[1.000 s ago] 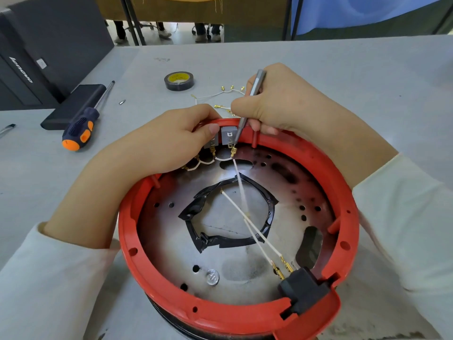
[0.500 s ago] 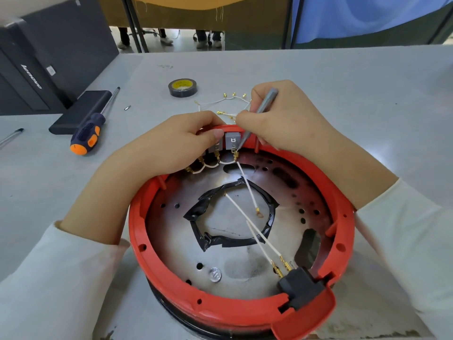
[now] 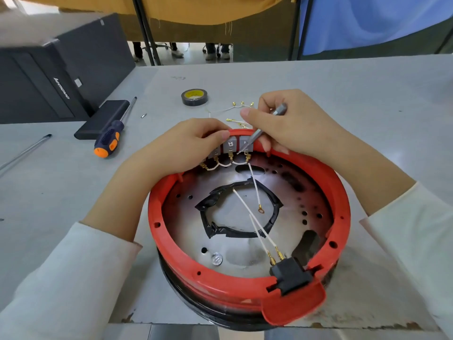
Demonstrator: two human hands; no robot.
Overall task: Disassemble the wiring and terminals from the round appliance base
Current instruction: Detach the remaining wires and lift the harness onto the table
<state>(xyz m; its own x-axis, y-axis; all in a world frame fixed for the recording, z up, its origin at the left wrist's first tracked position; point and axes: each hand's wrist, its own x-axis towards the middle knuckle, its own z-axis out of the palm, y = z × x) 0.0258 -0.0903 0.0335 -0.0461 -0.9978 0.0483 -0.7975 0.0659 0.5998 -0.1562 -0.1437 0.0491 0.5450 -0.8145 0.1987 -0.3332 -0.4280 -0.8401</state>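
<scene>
Right hand [image 3: 291,126] pinched thin metal pick [image 3: 259,132], tip angled down-left onto rightmost grey terminal block [image 3: 245,144] at far rim of red round base [image 3: 245,285]. Left hand [image 3: 181,148] curled over rim, thumb pressing blocks beside it. Brass spade terminals [image 3: 230,157] hung just below blocks, axes pointing toward wearer. Right hand nearer. One white wire [image 3: 255,185] lay loose across plate; open room inward.
</scene>
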